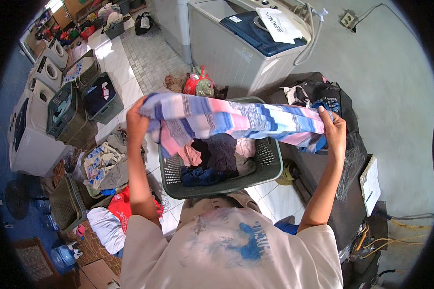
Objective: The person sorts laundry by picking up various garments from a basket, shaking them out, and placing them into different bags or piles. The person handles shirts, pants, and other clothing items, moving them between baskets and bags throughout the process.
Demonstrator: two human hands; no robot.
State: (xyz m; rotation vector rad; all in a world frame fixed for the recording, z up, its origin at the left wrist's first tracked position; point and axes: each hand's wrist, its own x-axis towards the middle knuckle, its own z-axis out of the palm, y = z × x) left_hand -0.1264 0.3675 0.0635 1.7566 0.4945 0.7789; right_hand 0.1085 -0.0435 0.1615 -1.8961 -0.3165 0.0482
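A striped cloth (pixel 236 115) in blue, pink, white and grey is stretched sideways between my two hands. My left hand (pixel 137 115) is closed on its left end, slightly smeared by motion. My right hand (pixel 333 129) pinches the other end, thumb on top. The cloth hangs in folds above a dark green laundry basket (pixel 222 189) and hides part of its far side. Inside the basket lie crumpled clothes: a dark purple-grey piece (pixel 223 154), a navy piece (pixel 197 177) and a pink piece (pixel 190 155).
A twin-tub washing machine (pixel 226 53) stands ahead, a white plastic bag (pixel 279 25) on its lid. Dark bags (pixel 342 111) crowd my right. On the left are heaped clothes (pixel 103 166), more laundry baskets (pixel 65 113) and front-loading washers (pixel 48 70). Loose cables (pixel 371 241) lie at the lower right.
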